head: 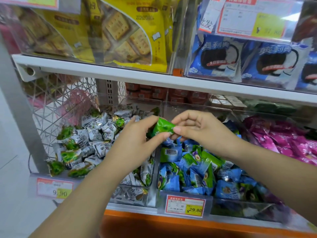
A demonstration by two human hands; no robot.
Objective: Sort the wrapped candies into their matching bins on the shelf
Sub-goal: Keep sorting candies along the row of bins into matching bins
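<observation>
A green wrapped candy (163, 127) is held between both hands above the divider of two clear bins. My left hand (135, 140) grips its left end with curled fingers. My right hand (197, 129) pinches its right end between thumb and fingertips. Below on the left, a clear bin (135, 200) holds white-and-green wrapped candies (89, 141). The middle bin (240, 206) holds blue and green wrapped candies (193, 170). At the right lie magenta wrapped candies (281, 138).
Price tags hang on the bin fronts, one (54, 187) on the left and one (185, 205) in the middle. The white shelf board (120, 74) above carries yellow biscuit bags (130, 35) and blue cookie packs (217, 57). An orange shelf edge (171, 222) runs below.
</observation>
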